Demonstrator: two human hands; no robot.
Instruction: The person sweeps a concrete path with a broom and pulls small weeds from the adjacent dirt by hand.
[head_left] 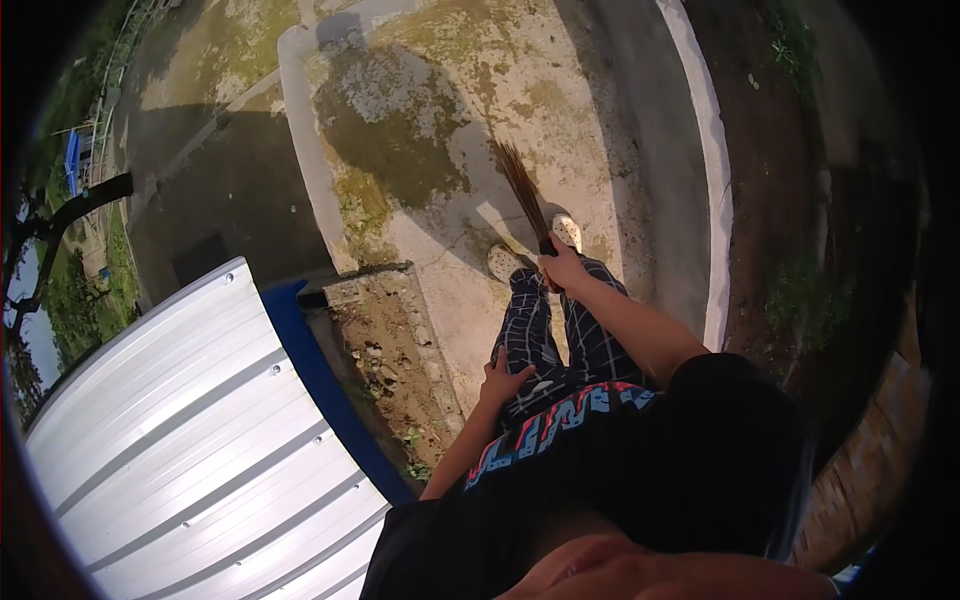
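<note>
My right hand (563, 268) is closed round the bound end of a stick broom (522, 188), made of thin brown twigs. The bristles point away from me, toward the upper left, over the stained concrete path (560, 110). Whether the tips touch the ground I cannot tell. Against my left thigh lies my left hand (505, 378), its fingers spread and holding nothing. Below the broom hand are my dark checked trousers (535, 325) and two light clogs with holes, the left clog (503, 262) and the right clog (566, 232).
A ribbed white metal roof sheet (190, 400) with a blue edge (325, 380) fills the lower left. Beside it is a bed of soil and stones (385, 360). A pale raised curb (715, 170) runs along the right, with dark soil and plants (805, 300) beyond.
</note>
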